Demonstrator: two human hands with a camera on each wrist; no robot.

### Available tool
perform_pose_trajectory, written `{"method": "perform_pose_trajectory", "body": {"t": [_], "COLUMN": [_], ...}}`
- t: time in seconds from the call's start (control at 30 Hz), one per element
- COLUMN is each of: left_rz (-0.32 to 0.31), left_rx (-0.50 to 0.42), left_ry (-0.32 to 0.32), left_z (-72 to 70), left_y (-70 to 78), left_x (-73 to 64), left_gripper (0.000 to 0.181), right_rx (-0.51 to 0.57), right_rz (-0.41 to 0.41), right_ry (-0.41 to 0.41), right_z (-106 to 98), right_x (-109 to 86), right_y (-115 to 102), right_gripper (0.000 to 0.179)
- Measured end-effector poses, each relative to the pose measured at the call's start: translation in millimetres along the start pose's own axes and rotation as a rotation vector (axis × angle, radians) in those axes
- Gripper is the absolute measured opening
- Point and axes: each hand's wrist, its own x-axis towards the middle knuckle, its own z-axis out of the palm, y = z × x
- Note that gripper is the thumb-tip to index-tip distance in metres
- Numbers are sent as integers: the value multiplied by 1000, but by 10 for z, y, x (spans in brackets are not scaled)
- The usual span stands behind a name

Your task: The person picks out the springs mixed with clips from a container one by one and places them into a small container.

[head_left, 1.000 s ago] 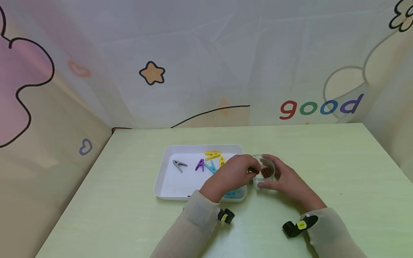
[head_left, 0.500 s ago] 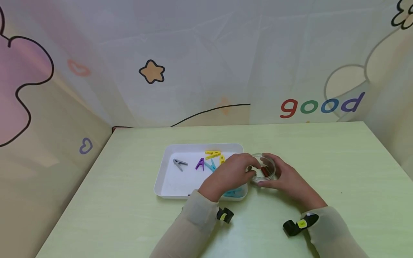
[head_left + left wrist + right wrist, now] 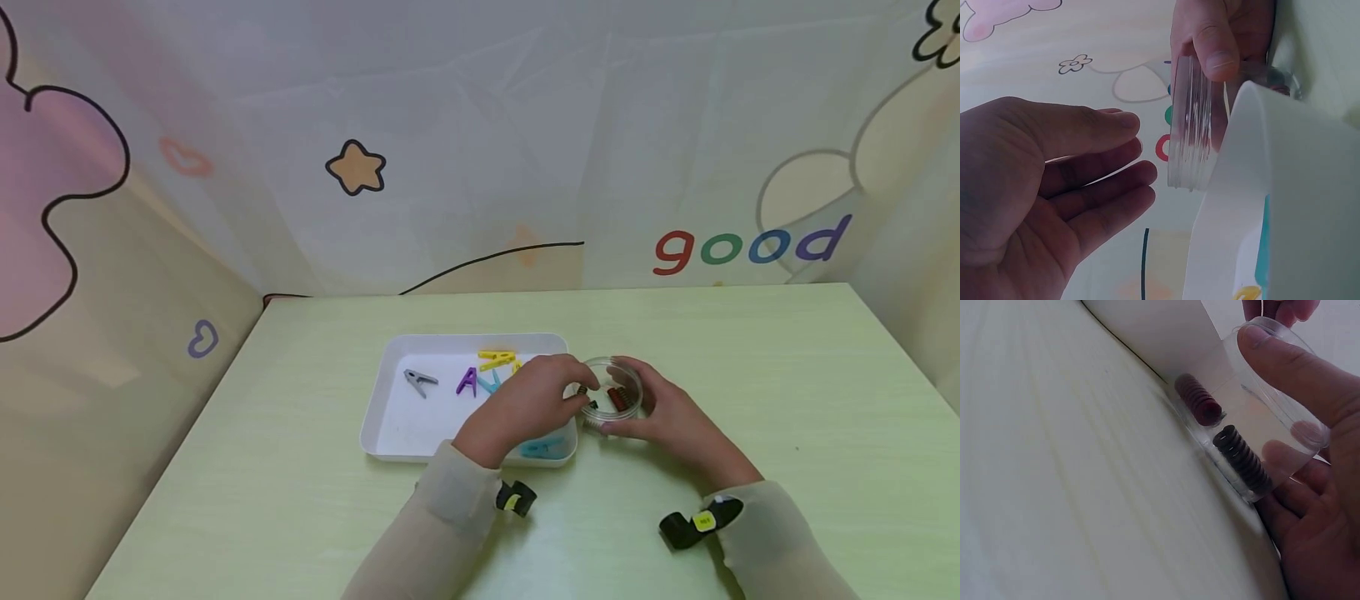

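Observation:
My right hand (image 3: 667, 412) grips a clear round plastic jar (image 3: 1254, 394), thumb on one side and fingers round the other, just right of the white tray (image 3: 420, 433). Inside the jar lie coil springs: a dark red one (image 3: 1197, 400) and a blackish one (image 3: 1244, 459). My left hand (image 3: 528, 400) is over the tray's right side, fingertips close to the jar's rim. In the left wrist view, the left hand's fingers (image 3: 1119, 187) are relaxed and slightly bent, with nothing between them and the thumb. This hand hides part of the tray in the head view.
In the tray lie several plastic clips: a grey one (image 3: 420, 382), a purple one (image 3: 467, 381), yellow ones (image 3: 497, 358) and light blue ones (image 3: 543, 447). The tray stands on a pale green table (image 3: 712, 350) with a printed cloth (image 3: 480, 150) behind it.
One second ago my left fingers pinched a dark spring over the jar; it has been let go into the jar. The left hand has drawn slightly left. My right hand keeps its hold.

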Motion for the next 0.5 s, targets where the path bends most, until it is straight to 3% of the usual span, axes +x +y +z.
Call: {"method": "perform_pose_trajectory", "body": {"t": [0.3,0.5], "left_rz": [16,-19], "left_rx": [18,29], "left_ry": [14,5], "left_z": [-72,-120], "left_y": [-62,-95], "left_x": [-67,-121], "left_gripper": [22,24], "right_rx": [-8,-11], "right_rz": [-12,-3], "right_ry": [2,5], "right_z": [10,9], "right_x": [-2,3], "right_y": [-5,-9], "right_gripper": [96,97]}}
